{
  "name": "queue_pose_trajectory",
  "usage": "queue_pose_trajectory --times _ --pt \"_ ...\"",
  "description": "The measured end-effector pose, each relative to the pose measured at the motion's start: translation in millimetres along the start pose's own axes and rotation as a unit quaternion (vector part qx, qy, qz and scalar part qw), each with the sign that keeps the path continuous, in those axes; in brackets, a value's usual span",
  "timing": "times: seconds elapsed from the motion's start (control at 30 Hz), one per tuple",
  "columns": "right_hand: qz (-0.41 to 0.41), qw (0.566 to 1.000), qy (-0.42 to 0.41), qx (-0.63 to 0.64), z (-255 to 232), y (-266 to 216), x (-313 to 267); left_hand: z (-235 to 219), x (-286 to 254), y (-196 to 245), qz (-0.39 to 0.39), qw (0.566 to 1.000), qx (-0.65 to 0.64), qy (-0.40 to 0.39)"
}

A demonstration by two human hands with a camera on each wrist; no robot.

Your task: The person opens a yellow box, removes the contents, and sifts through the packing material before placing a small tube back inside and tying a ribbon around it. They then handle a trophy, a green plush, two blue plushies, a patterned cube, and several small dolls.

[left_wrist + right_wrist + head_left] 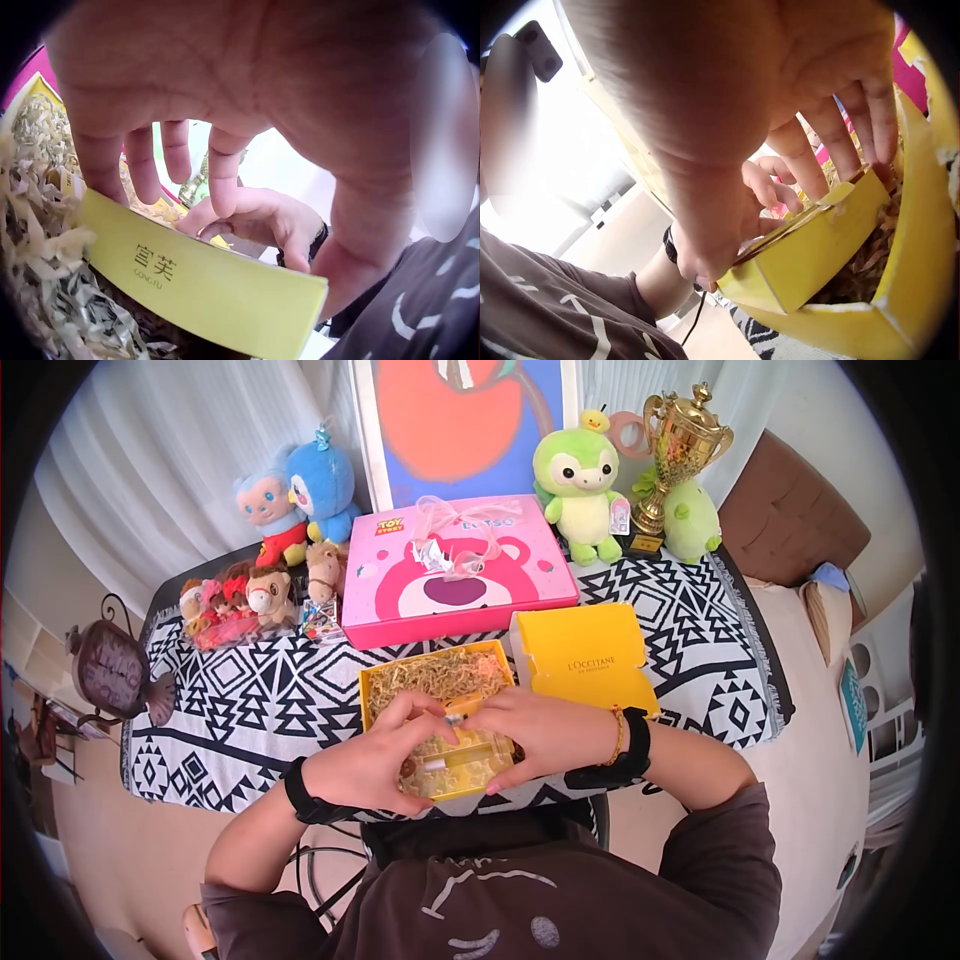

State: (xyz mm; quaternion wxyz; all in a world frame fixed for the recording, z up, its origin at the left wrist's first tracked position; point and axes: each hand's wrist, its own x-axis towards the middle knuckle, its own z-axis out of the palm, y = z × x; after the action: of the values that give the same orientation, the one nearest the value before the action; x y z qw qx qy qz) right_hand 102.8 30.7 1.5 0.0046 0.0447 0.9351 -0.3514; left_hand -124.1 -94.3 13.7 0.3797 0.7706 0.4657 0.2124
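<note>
An open yellow gift box [366, 685] filled with shredded paper [430, 675] lies at the table's near edge in the head view. At its near end both hands hold a smaller yellow box [462, 775] with a see-through top; a small pale tube [435, 765] shows inside. My left hand [365, 765] spans the left side, thumb at the near end, fingers at the far end. In the left wrist view that side of the small box [202, 277] bears printed lettering. My right hand [550, 735] grips the right side likewise, thumb near, fingers far.
A yellow lid [585, 660] marked L'OCCITANE lies to the right. Behind stands a large pink box [460, 575] with a ribbon. Plush toys [580, 485], a gold trophy [680, 460] and small dolls [235, 605] line the back and left of the patterned cloth [690, 640].
</note>
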Motion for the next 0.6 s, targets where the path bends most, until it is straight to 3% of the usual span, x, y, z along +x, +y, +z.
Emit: queue_pose_trajectory --times 0.07,0.17,0.33,0.6 --pt "-0.023 0.996 0.055 -0.073 -0.2 -0.5 -1.1 -2.8 0.3 1.3 0.001 1.000 0.003 0.002" --pt "-0.025 0.994 0.071 -0.085 1.6 -0.4 0.4 -6.0 1.5 -2.0 0.005 1.000 0.022 -0.001" --pt "-0.013 0.990 0.086 -0.111 9.4 2.7 5.6 -3.6 -1.2 -15.3 -0.003 0.999 0.037 -0.012" --pt "-0.042 0.989 0.088 -0.108 4.2 3.9 7.1 -6.1 -9.4 -11.0 -0.012 0.992 0.120 0.041"
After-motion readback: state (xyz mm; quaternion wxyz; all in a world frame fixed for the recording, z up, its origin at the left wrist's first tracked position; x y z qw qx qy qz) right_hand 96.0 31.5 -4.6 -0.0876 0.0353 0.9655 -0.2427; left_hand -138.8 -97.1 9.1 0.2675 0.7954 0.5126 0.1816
